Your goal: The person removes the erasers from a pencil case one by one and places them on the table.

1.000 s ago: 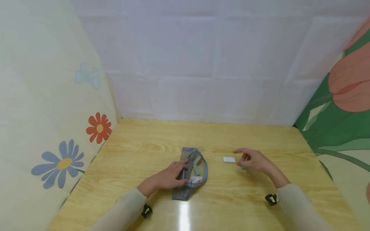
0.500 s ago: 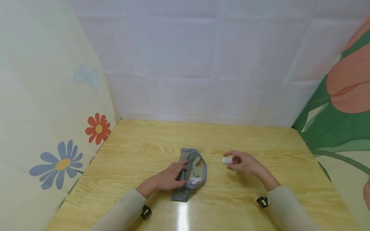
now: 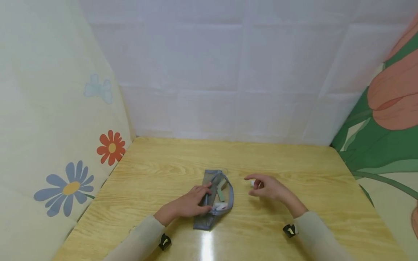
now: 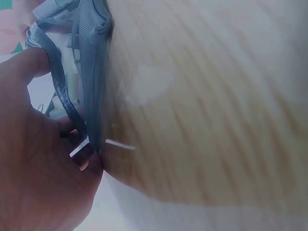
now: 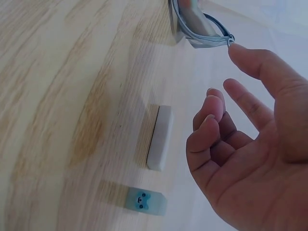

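Note:
A blue-grey mesh zip pouch [image 3: 231,197] lies on the table with its mouth spread wide. Inside it I see a green block [image 3: 220,195] and a white piece [image 3: 220,206]. My left hand [image 3: 187,203] grips the near left side of the pouch; in the left wrist view its thumb reaches over the zip edge [image 4: 61,84]. To the right, my right hand [image 3: 269,188] hovers with loosely bent fingers and holds nothing. Beside it on the table, in the right wrist view, lie a white eraser-like block [image 5: 161,137] and a pale teal eraser [image 5: 146,201] with an animal face.
The wood-patterned table [image 3: 169,156] ends at a white cloth backdrop [image 3: 196,72]. Flower-printed cloths hang left [image 3: 52,119] and right [image 3: 388,145]. A black wrist device [image 3: 164,241] sits below each sleeve.
My right hand has moved left from beside the teal eraser to over the white block, closer to the pouch, and now covers most of that block. The left hand stays on the pouch.

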Demonstrator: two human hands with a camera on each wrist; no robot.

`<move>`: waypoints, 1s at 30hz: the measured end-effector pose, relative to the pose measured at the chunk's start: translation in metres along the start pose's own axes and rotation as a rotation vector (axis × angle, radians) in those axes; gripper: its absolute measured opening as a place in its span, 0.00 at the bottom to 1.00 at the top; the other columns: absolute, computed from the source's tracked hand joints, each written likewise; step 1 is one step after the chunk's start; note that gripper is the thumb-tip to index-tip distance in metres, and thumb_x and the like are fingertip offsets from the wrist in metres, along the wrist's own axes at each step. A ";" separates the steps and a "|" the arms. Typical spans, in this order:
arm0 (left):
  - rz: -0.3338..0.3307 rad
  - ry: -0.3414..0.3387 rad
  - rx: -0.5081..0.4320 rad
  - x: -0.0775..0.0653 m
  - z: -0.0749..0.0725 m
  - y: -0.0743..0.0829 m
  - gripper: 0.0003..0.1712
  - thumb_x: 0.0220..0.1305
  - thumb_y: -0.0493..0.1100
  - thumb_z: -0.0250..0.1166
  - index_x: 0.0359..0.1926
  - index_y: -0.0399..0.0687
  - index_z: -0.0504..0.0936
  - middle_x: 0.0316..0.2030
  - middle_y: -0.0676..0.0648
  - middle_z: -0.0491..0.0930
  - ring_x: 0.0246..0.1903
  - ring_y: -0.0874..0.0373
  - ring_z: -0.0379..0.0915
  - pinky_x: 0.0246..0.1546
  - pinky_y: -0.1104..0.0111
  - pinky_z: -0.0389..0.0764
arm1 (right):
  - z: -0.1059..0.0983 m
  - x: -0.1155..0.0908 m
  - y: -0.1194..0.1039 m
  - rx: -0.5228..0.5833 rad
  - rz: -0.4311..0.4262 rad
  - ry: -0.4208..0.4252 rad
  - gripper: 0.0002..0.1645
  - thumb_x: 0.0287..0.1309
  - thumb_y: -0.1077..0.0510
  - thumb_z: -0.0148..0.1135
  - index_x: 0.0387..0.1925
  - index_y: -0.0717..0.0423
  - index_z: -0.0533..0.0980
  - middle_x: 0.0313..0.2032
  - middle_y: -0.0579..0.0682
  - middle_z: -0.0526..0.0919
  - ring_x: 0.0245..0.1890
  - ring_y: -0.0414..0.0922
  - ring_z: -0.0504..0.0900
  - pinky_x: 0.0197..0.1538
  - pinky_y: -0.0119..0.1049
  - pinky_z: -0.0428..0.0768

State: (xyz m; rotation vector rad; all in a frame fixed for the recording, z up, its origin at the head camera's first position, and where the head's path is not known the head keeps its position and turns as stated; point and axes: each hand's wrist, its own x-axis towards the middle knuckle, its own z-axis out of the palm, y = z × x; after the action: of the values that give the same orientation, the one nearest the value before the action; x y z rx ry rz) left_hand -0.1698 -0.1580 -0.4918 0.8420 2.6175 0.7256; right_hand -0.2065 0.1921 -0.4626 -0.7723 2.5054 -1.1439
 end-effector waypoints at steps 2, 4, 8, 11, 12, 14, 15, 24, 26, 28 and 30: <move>0.001 0.002 0.001 0.000 0.001 0.000 0.33 0.68 0.62 0.60 0.65 0.48 0.69 0.78 0.44 0.53 0.73 0.46 0.53 0.70 0.49 0.65 | 0.001 0.001 -0.001 -0.003 0.009 -0.001 0.32 0.61 0.55 0.72 0.64 0.60 0.75 0.35 0.47 0.79 0.33 0.42 0.78 0.37 0.32 0.79; 0.001 0.007 0.003 0.000 0.001 0.000 0.33 0.68 0.62 0.60 0.65 0.49 0.69 0.78 0.45 0.53 0.73 0.46 0.54 0.70 0.49 0.65 | 0.002 0.003 -0.002 -0.009 0.014 -0.005 0.31 0.61 0.55 0.71 0.64 0.59 0.75 0.35 0.47 0.79 0.33 0.42 0.78 0.37 0.33 0.79; 0.002 0.015 0.008 -0.001 0.001 0.001 0.32 0.68 0.61 0.60 0.65 0.49 0.70 0.78 0.45 0.54 0.73 0.47 0.54 0.69 0.49 0.66 | 0.006 0.007 -0.003 -0.009 0.019 -0.011 0.31 0.61 0.55 0.72 0.64 0.56 0.75 0.34 0.46 0.79 0.34 0.42 0.78 0.37 0.33 0.79; 0.004 0.014 0.005 -0.001 0.001 0.002 0.32 0.68 0.60 0.60 0.65 0.48 0.70 0.78 0.45 0.54 0.73 0.47 0.54 0.69 0.49 0.66 | 0.008 0.008 -0.004 0.001 0.023 -0.019 0.31 0.60 0.55 0.72 0.64 0.55 0.75 0.34 0.46 0.79 0.34 0.43 0.78 0.36 0.33 0.79; 0.004 0.013 0.003 -0.001 0.001 0.002 0.32 0.68 0.60 0.60 0.65 0.48 0.70 0.78 0.45 0.54 0.73 0.47 0.54 0.69 0.49 0.66 | 0.010 0.009 -0.005 0.004 0.022 -0.023 0.31 0.60 0.55 0.72 0.64 0.55 0.75 0.34 0.46 0.79 0.33 0.43 0.78 0.36 0.33 0.79; 0.002 0.009 -0.001 -0.001 0.001 0.003 0.31 0.68 0.60 0.60 0.65 0.48 0.70 0.78 0.45 0.54 0.74 0.47 0.53 0.69 0.49 0.65 | 0.012 0.010 -0.006 0.004 0.022 -0.031 0.31 0.61 0.54 0.72 0.64 0.55 0.75 0.34 0.46 0.79 0.33 0.43 0.78 0.36 0.33 0.79; 0.001 0.007 -0.002 -0.001 0.001 0.003 0.31 0.69 0.60 0.60 0.65 0.48 0.70 0.78 0.45 0.54 0.74 0.47 0.53 0.69 0.49 0.65 | 0.012 0.010 -0.007 0.005 0.023 -0.034 0.32 0.60 0.54 0.72 0.65 0.55 0.75 0.34 0.46 0.79 0.33 0.43 0.78 0.36 0.34 0.79; 0.003 0.006 0.002 -0.001 0.001 0.002 0.31 0.69 0.60 0.60 0.65 0.48 0.70 0.79 0.45 0.53 0.74 0.46 0.53 0.70 0.49 0.65 | 0.020 0.015 -0.013 0.012 0.012 -0.058 0.31 0.61 0.54 0.71 0.64 0.54 0.75 0.35 0.46 0.79 0.33 0.42 0.79 0.36 0.34 0.80; 0.003 0.008 0.003 -0.001 0.002 0.002 0.31 0.69 0.60 0.60 0.65 0.49 0.70 0.79 0.45 0.53 0.74 0.46 0.53 0.70 0.49 0.65 | 0.021 0.016 -0.014 0.012 0.013 -0.064 0.31 0.61 0.54 0.71 0.64 0.54 0.75 0.35 0.46 0.79 0.34 0.42 0.79 0.36 0.34 0.80; 0.003 0.010 0.003 -0.001 0.002 0.001 0.31 0.69 0.60 0.60 0.65 0.49 0.70 0.78 0.45 0.53 0.74 0.46 0.53 0.70 0.49 0.65 | 0.023 0.017 -0.016 0.008 0.009 -0.069 0.31 0.61 0.54 0.71 0.64 0.53 0.75 0.35 0.45 0.79 0.34 0.42 0.79 0.36 0.34 0.80; 0.002 0.013 0.003 -0.001 0.002 0.001 0.31 0.69 0.60 0.60 0.64 0.49 0.70 0.78 0.45 0.54 0.74 0.46 0.53 0.70 0.49 0.65 | 0.024 0.018 -0.018 0.005 -0.004 -0.070 0.30 0.61 0.55 0.71 0.64 0.54 0.76 0.35 0.45 0.79 0.33 0.41 0.78 0.37 0.34 0.79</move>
State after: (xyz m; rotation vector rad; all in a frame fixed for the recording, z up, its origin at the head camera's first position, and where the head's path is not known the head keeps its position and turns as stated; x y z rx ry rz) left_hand -0.1679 -0.1572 -0.4928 0.8443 2.6301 0.7297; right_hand -0.2043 0.1574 -0.4652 -0.8025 2.4441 -1.1039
